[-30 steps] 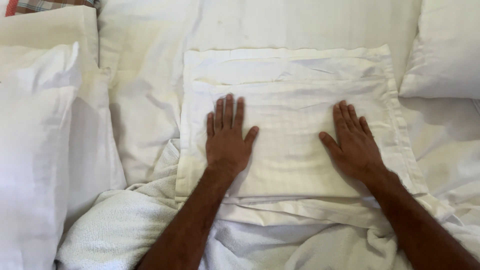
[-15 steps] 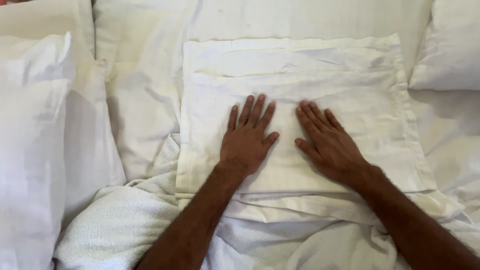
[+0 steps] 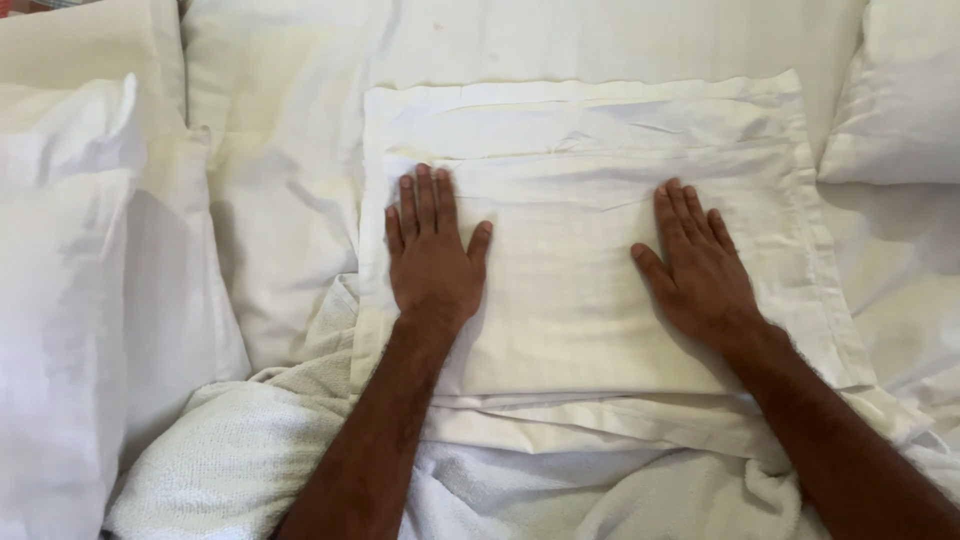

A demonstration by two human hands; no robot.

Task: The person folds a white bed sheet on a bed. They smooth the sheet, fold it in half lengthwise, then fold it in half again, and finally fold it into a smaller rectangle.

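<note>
The fingers of the left hand (image 3: 432, 262) lie flat and close together, pointing away from the person, with the thumb angled out to the side; the palm presses down on the left part of a folded white sheet (image 3: 585, 290); nothing is pinched or gripped. The fingers of the right hand (image 3: 698, 272) are likewise flat, slightly fanned and leaning a little to the left, the thumb stretched out toward the other hand; this palm rests on the right part of the same folded sheet; it grips nothing either. The two hands lie well apart, with a bare stretch of cloth between the thumbs; both bare forearms run down to the lower edge of the view.

The folded sheet lies in the middle of the bed, roughly square, in several layers whose edges show as stepped lines along its top and bottom; fine creases run across its upper part. Under it and beyond it lies a white bedsheet (image 3: 300, 200), rumpled in soft folds; at the near edge a white knitted blanket (image 3: 230, 460) is bunched up, touching the lower left corner of the folded sheet. On the left stands a tall white pillow (image 3: 60, 300), with a cream pillow (image 3: 90, 40) behind it; another white pillow (image 3: 905, 90) sits at the upper right.
</note>
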